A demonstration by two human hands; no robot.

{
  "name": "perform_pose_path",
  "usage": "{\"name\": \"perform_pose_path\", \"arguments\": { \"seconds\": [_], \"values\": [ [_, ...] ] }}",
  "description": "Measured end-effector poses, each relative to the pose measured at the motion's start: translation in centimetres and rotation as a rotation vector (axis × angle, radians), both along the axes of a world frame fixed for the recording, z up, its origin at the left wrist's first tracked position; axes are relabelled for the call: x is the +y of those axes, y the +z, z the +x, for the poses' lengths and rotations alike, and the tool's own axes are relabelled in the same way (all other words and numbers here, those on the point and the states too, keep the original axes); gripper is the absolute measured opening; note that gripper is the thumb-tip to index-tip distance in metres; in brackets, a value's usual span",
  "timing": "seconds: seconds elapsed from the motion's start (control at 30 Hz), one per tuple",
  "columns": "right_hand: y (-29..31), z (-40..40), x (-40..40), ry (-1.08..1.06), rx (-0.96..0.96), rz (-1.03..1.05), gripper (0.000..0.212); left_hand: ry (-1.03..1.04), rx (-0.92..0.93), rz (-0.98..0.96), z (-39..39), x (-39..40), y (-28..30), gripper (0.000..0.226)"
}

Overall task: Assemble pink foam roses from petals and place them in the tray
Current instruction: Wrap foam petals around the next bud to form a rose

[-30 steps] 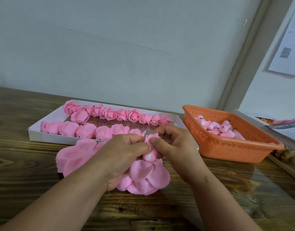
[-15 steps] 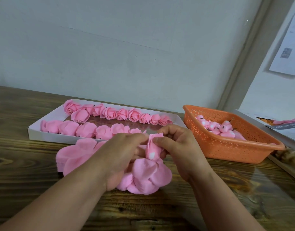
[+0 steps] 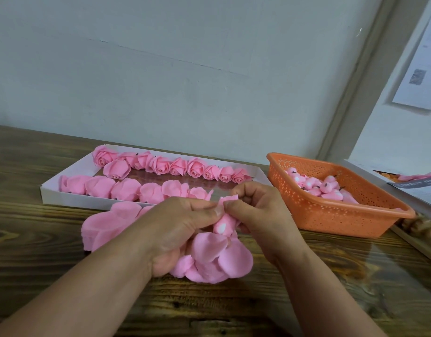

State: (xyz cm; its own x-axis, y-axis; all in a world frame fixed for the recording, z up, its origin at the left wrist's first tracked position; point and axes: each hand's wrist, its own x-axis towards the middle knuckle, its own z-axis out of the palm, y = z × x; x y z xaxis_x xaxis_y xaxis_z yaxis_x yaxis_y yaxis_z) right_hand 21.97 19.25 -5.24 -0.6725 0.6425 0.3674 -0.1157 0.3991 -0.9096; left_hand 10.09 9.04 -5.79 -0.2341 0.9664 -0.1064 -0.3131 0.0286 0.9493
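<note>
My left hand [image 3: 183, 229] and my right hand [image 3: 256, 210] meet over a pink foam rose bud [image 3: 225, 221], both pinching a petal wrapped round it. Below the bud hangs a cluster of loose pink petals [image 3: 217, 259], resting on the wooden table and partly under my left palm. Behind my hands lies the white tray [image 3: 71, 172] with two rows of pink roses [image 3: 178, 166], several in each. A stack of flat pink petal sheets [image 3: 107, 222] lies left of my left hand.
An orange perforated basket [image 3: 331, 215] holding several pink buds stands to the right. A wall rises just behind the tray. Printed paper and a frame edge [image 3: 409, 188] lie at the far right of the wooden table [image 3: 39, 251].
The petal at the bud's top has been drawn up and folded closer round it by my fingertips. The hanging petals shifted slightly. Tray and basket stayed still.
</note>
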Motion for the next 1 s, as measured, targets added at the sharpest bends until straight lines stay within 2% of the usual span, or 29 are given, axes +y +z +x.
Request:
{"name": "perform_pose_path", "arguments": {
  "seconds": [0.13, 0.2, 0.33, 0.43, 0.5, 0.63, 0.7, 0.83, 0.9, 1.0],
  "values": [
    [0.0, 0.0, -0.1, 0.002, -0.012, 0.019, 0.022, 0.016, 0.022, -0.002, 0.1, -0.1, 0.2, 0.027],
    [0.0, 0.1, -0.1, 0.003, -0.009, 0.042, 0.018, 0.040, 0.048, -0.011, 0.0, -0.1, 0.2, 0.020],
    [0.2, 0.2, -0.3, 0.021, -0.023, 0.069, 0.014, 0.089, 0.242, -0.013, -0.2, 0.0, 0.1, 0.012],
    [0.1, 0.1, -0.2, 0.000, -0.043, 0.070, 0.021, 0.119, 0.321, -0.017, -0.1, 0.0, 0.0, 0.011],
    [0.1, 0.1, 0.1, -0.030, -0.029, 0.060, 0.021, 0.113, 0.268, -0.018, -0.1, 0.0, 0.2, 0.015],
    [-0.2, 0.2, 1.1, -0.122, 0.030, 0.005, 0.012, 0.121, -0.157, -0.023, -0.2, 0.2, 0.8, 0.022],
    [-0.5, 0.1, 1.3, -0.139, 0.044, -0.016, 0.011, 0.107, -0.255, -0.012, -0.2, 0.1, 0.9, 0.029],
    [-0.5, 0.2, 1.6, -0.159, 0.050, -0.031, 0.012, 0.024, -0.277, 0.041, -0.4, 0.0, 0.6, 0.041],
    [-0.4, 0.3, 1.6, -0.153, 0.072, -0.064, 0.012, -0.023, -0.250, 0.063, -0.5, 0.0, 0.4, 0.035],
    [-0.3, 0.4, 1.7, -0.132, 0.102, -0.103, 0.015, -0.020, -0.115, 0.089, -0.5, 0.0, 0.3, 0.025]
  ]
}}
